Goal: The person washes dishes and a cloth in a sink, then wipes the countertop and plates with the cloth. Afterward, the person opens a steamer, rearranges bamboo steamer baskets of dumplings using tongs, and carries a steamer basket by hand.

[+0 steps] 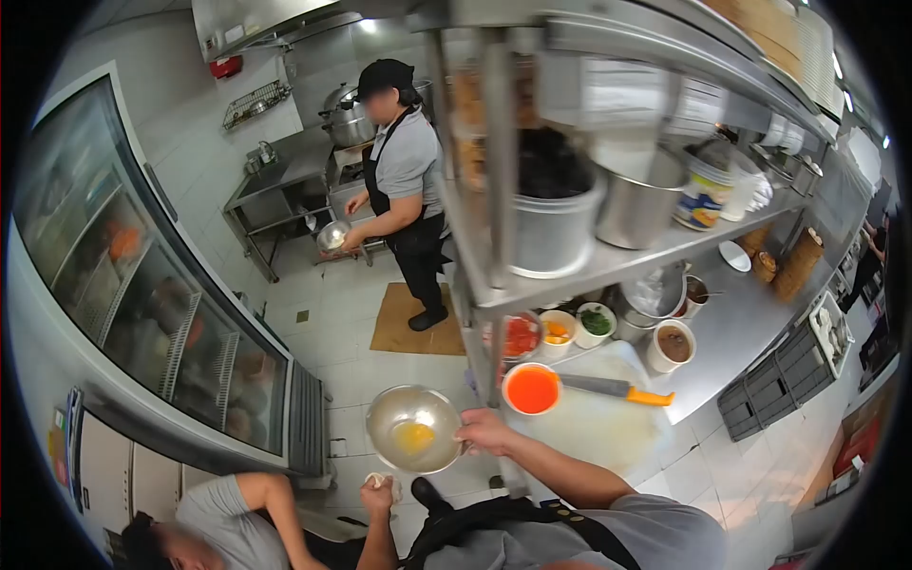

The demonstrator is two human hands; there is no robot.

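My right hand (486, 432) grips the rim of a metal bowl (385, 423), held out over the floor at the centre. Inside the tilted bowl lies yellow liquid (414, 437). Below and left of the bowl, my left hand (378, 492) is closed around a pale crumpled cloth (395, 488), apart from the bowl. Right of the bowl, on the worktop, stands a tub of orange-red liquid (532, 389). A knife with an orange handle (650, 395) lies beside it, across a whitish board (608, 427).
A person (404, 171) stands ahead on a brown mat (394, 332), holding a metal bowl. Another person (228, 513) is close at lower left. A glass-door fridge (161, 275) lines the left; a shelf post (498, 190) rises beside the worktop.
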